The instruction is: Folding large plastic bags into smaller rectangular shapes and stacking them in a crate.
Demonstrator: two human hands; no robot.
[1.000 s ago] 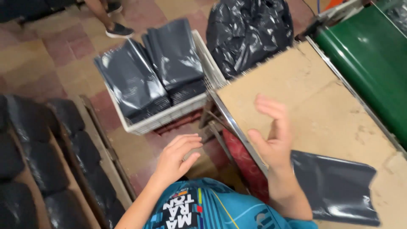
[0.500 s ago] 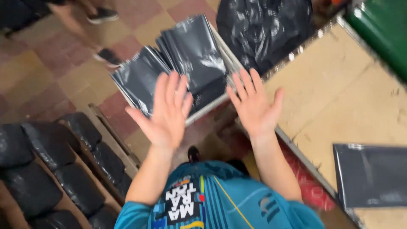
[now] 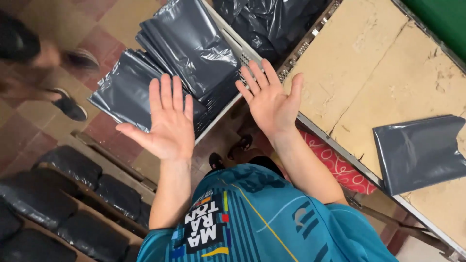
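Observation:
My left hand (image 3: 167,121) and my right hand (image 3: 271,99) are both raised palm-up with fingers spread, holding nothing. They hover above a white crate (image 3: 232,41) that holds two stacks of flat dark grey plastic mailer bags (image 3: 187,43). The left hand is over the nearer stack, the right hand over the crate's edge beside the table. One more grey mailer bag (image 3: 420,150) lies flat on the worn tan table (image 3: 388,73) to my right.
A full black rubbish bag (image 3: 262,19) sits behind the crate. Another person's feet in dark shoes (image 3: 73,106) stand on the tiled floor at left. Black padded seats (image 3: 63,199) run along the lower left. A red patterned cloth (image 3: 340,167) hangs under the table.
Both hands have come up side by side with palms open in front of me, and the view has swung down and left, bringing the crate closer and the table's bag further right.

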